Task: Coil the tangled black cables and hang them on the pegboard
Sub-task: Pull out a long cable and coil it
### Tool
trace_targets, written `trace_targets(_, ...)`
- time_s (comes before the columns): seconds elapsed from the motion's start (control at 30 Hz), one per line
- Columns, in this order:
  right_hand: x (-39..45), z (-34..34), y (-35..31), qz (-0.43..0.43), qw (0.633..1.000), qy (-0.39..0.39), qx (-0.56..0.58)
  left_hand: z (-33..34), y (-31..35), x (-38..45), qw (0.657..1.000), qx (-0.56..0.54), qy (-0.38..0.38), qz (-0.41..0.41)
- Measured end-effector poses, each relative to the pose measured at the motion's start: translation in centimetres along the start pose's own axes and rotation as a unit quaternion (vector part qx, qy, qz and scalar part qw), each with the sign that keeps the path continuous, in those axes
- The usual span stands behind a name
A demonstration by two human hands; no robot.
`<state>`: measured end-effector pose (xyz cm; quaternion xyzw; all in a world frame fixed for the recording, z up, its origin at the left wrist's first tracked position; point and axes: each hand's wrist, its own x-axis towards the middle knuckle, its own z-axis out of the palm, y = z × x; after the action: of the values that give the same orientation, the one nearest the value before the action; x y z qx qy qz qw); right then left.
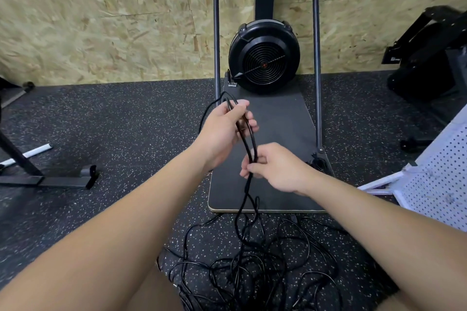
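the left hand point(223, 129) is raised above the black platform point(283, 159) of a fan machine. its grip is closed on several loops of black cable point(249, 144), with the thumb and curled fingers wrapped round the top of the bundle. a small loop of the same cable protrudes above this hand.

the right hand point(274, 168) is positioned lower and nearer the person. its grip pinches the cable strands between thumb and fingertips, just below the left hand. the strands run taut and near-parallel between the two hands.

below the right hand the cable drops across the front edge of the platform to the speckled rubber floor point(126, 134). there it joins a tangled pile of black cables point(265, 267), which lies loose between the person's forearms.

a white pegboard point(437, 184) leans at the right edge of the view, well apart from the hands. a round black fan housing point(264, 58) stands at the far end of the platform, against a chipboard wall point(101, 20).
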<state>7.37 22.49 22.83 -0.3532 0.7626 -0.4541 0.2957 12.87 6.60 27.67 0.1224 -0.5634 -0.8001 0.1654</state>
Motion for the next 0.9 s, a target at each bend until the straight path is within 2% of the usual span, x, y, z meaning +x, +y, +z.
trace_targets(0.1, -0.1, -1.0, -1.6, -0.050, 0.997, 0.044, 0.025, -1.0, 0.2, -0.1, 1.000, -0.003, -0.026, -0.017)
trace_targets(0.17, -0.1, -2.1, -2.8, -0.088, 0.989, 0.097, 0.063, -2.0, 0.2, -0.5, 0.994, 0.027, -0.095, -0.039)
trace_targets(0.23, -0.1, -3.3, -3.9, -0.115, 0.980, 0.139, 0.086, -2.9, 0.1, -1.3, 0.979, 0.105, -0.159, -0.069)
trace_targets(0.33, -0.1, -4.3, -4.6, -0.125, 0.970, 0.164, 0.131, -3.6, -0.8, -3.0, 0.932, 0.284, -0.209, -0.086)
trace_targets(0.4, 0.0, -4.9, -5.3, -0.134, 0.959, 0.187, 0.166, -3.7, -1.9, -3.6, 0.890, 0.393, -0.226, -0.046)
trace_targets(0.47, 0.2, -5.8, -6.4, -0.148, 0.937, 0.227, 0.222, -3.6, -3.0, -3.5, 0.869, 0.443, -0.221, -0.001)
trace_targets(0.57, 0.4, -7.0, -7.4, -0.162, 0.910, 0.245, 0.294, -3.2, -3.7, -3.2, 0.885, 0.418, -0.203, 0.020)
trace_targets(0.67, 0.7, -7.0, -6.6, -0.146, 0.905, 0.242, 0.318, -2.5, -3.7, -3.4, 0.914, 0.354, -0.196, -0.021)
trace_targets(0.83, 1.1, -7.3, -4.6, -0.086, 0.921, 0.202, 0.322, -1.5, -4.2, -3.7, 0.930, 0.310, -0.189, -0.062)
trace_targets(0.9, 1.0, -7.6, -3.9, -0.056, 0.948, 0.165, 0.267, -0.9, -3.7, -3.5, 0.949, 0.270, -0.151, -0.060)
